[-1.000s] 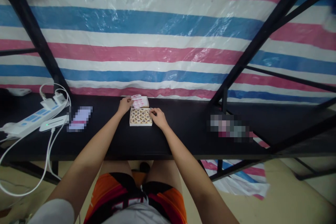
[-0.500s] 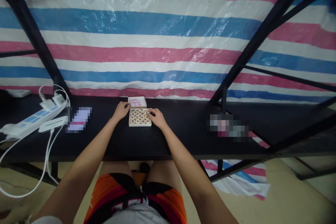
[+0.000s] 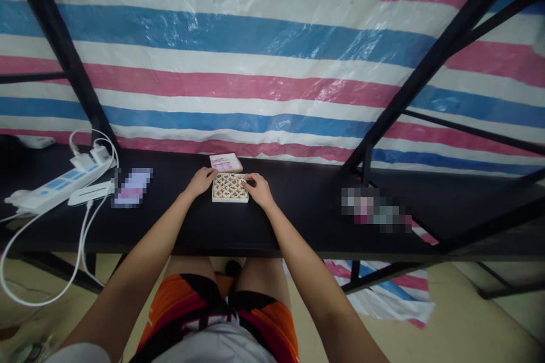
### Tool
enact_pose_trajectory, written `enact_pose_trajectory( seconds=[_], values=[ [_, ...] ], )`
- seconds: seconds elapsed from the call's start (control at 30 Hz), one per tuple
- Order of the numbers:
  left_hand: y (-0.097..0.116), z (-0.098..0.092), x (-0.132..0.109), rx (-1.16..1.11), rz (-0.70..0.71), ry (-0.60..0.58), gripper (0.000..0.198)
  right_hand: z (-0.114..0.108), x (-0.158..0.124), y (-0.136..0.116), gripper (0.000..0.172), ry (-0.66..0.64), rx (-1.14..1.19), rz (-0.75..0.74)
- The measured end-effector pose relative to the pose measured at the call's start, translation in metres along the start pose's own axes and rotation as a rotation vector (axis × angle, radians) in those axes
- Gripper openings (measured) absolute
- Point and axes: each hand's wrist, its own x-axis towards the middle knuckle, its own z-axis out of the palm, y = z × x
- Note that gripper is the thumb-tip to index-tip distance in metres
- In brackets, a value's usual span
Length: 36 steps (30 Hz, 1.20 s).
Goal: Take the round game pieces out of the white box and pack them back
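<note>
The white box (image 3: pixel 230 200) sits flat on the black table (image 3: pixel 306 229), past the orange and black shorts (image 3: pixel 272 312) nearest the camera, its long axis running left to right between the two hands; the right hand (image 3: pixel 259 187) overlaps its right edge, thumb and forefinger slightly parted over the end pieces, so the box lies just left of those fingertips and this hand seems the nearer; the left hand (image 3: pixel 201 182) has bent fingers close together at the far left corner, and I cannot tell whether either hand grips anything; round marked pieces (image 3: pixel 230 186) fill the box in rows; just behind it lies a pale flat block with pink print (image 3: pixel 225 162); farther back hangs a striped plastic sheet (image 3: pixel 238 91).
</note>
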Motion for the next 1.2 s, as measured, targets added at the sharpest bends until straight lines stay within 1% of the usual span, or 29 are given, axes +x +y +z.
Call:
enact_pose_trajectory(
  seconds=[0.13, 0.2, 0.27, 0.33, 0.4, 0.47, 0.53, 0.67, 0.93, 1.2],
  values=[
    [-0.002, 0.001, 0.0, -0.009, 0.011, 0.006, 0.041, -0.001, -0.001, -0.005, 0.013, 0.001, 0.014, -0.028],
    [-0.002, 0.001, 0.0, -0.017, 0.011, 0.014, 0.042, -0.004, -0.001, -0.006, 0.015, 0.054, 0.035, -0.034],
    [-0.002, 0.001, 0.0, -0.019, 0.013, 0.01, 0.042, -0.008, 0.0, -0.004, 0.017, 0.133, 0.05, -0.011],
    [-0.001, 0.001, 0.0, -0.011, 0.013, -0.001, 0.043, -0.015, 0.001, 0.001, 0.018, 0.2, 0.053, 0.077],
    [0.001, 0.0, -0.001, -0.008, 0.01, -0.007, 0.043, -0.021, 0.001, 0.009, 0.017, 0.22, 0.016, 0.217],
    [0.002, -0.001, -0.001, -0.005, 0.009, -0.008, 0.043, -0.026, 0.001, 0.017, 0.013, 0.185, -0.058, 0.31],
    [0.002, -0.002, -0.002, 0.0, 0.01, -0.012, 0.043, -0.028, 0.0, 0.023, 0.009, 0.137, -0.125, 0.334],
    [0.002, -0.002, -0.002, 0.003, 0.006, -0.003, 0.041, -0.025, -0.002, 0.025, 0.01, 0.103, -0.199, 0.304],
    [0.001, -0.001, -0.001, 0.001, 0.002, -0.014, 0.042, -0.022, -0.003, 0.025, 0.014, 0.07, -0.258, 0.273],
    [-0.002, 0.0, -0.001, 0.004, 0.012, -0.007, 0.042, -0.02, -0.002, 0.023, 0.018, -0.031, -0.238, 0.129]
  ],
)
